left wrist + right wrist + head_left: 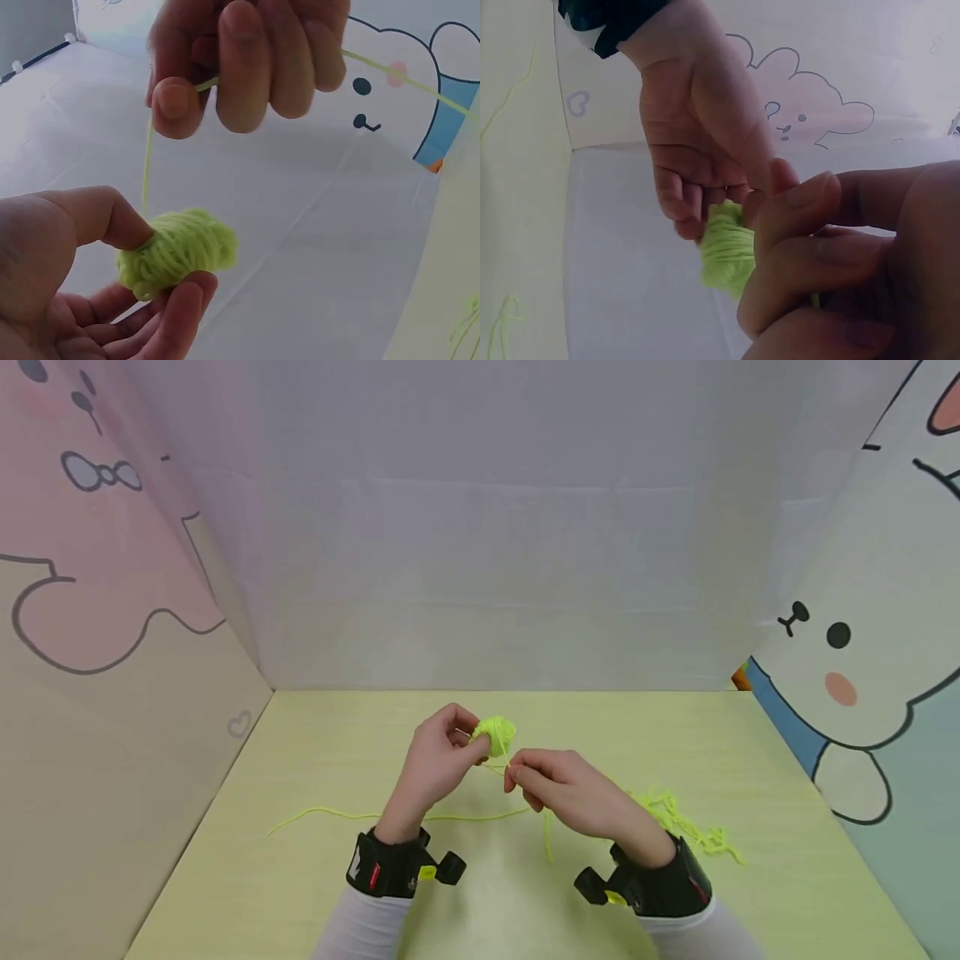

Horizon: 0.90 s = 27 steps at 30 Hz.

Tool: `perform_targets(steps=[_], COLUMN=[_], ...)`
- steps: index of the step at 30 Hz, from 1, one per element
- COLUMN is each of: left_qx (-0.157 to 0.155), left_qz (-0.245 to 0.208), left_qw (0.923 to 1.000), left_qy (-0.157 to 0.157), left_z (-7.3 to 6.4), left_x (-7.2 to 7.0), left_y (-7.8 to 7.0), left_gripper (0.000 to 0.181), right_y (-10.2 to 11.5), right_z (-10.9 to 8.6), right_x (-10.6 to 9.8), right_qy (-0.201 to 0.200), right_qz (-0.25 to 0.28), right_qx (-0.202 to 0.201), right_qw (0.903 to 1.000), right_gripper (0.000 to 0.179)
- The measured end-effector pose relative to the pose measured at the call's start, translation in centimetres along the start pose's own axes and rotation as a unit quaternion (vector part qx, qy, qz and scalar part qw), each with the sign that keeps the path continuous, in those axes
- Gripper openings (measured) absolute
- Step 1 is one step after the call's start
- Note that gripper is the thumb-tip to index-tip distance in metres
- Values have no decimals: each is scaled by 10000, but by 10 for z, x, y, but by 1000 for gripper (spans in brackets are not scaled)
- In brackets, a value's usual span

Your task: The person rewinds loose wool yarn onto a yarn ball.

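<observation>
A small ball of neon yellow-green yarn (187, 247) is held in my left hand (444, 758), with the thumb on one side and the fingers on the other. From it a taut strand (146, 169) runs up to my right hand (566, 789), which pinches it between thumb and fingers. In the left wrist view the strand passes through the right hand's curled fingers (244, 67) and leaves on the far side. The right wrist view shows the wound ball (727, 251) partly hidden behind the right hand's fingers.
A loose tangle of the same yarn (675, 818) lies on the pale table (300, 893), right of and partly behind the right forearm. One long yarn end (322, 811) stretches left across the tabletop. White and cartoon-printed panels (480, 568) enclose the back and sides.
</observation>
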State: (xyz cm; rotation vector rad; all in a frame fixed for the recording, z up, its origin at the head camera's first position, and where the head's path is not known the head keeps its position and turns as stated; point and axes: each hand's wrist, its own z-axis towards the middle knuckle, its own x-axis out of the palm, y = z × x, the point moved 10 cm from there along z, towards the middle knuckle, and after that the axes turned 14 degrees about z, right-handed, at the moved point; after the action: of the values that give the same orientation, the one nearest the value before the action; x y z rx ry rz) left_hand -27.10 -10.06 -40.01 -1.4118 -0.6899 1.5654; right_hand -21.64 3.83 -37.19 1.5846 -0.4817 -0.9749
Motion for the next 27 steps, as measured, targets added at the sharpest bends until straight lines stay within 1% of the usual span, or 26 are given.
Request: perform_targets(steps=[2, 5, 7, 9, 12, 15, 18, 21, 25, 27], left_qx=[-28, 49, 129, 216, 350, 416, 344, 298, 395, 447], left_qz=[-559, -1331, -1658, -1830, -1804, -1536, -1253, -1061, -1008, -1026], left_qw=[9984, 9911, 9857, 9817, 9796, 9819, 9848, 9863, 9849, 9839], left_qy=[-27, 87, 256, 486, 812, 1027, 1151, 1231, 1349, 1394], left_z=[0, 1, 0, -2, -5, -8, -9, -9, -11, -11], left_x=[-2, -4, -2, 1, 8, 14, 21, 26, 29, 30], left_y=[-1, -7, -11, -15, -20, -24, -24, -23, -24, -24], left_gripper=[15, 15, 16, 22, 36, 44, 43, 44, 39, 34], right_y=[-4, -12, -19, -25, -33, -38, -42, -47, -52, -53], right_z=[-1, 0, 1, 2, 4, 5, 6, 7, 7, 6], right_x=[5, 11, 13, 14, 12, 8, 3, -2, -6, -6], right_qy=[23, 18, -27, -97, -277, -550, -819, -1050, -1233, -1247], right_qz=[60, 206, 361, 482, 570, 691, 836, 872, 878, 914], right_qx=[-10, 13, 73, 121, 121, 90, 139, 237, 359, 381], right_qw=[10000, 9998, 9993, 9987, 9979, 9960, 9930, 9904, 9878, 9872], right_gripper=[24, 25, 26, 27, 28, 29, 32, 33, 29, 27])
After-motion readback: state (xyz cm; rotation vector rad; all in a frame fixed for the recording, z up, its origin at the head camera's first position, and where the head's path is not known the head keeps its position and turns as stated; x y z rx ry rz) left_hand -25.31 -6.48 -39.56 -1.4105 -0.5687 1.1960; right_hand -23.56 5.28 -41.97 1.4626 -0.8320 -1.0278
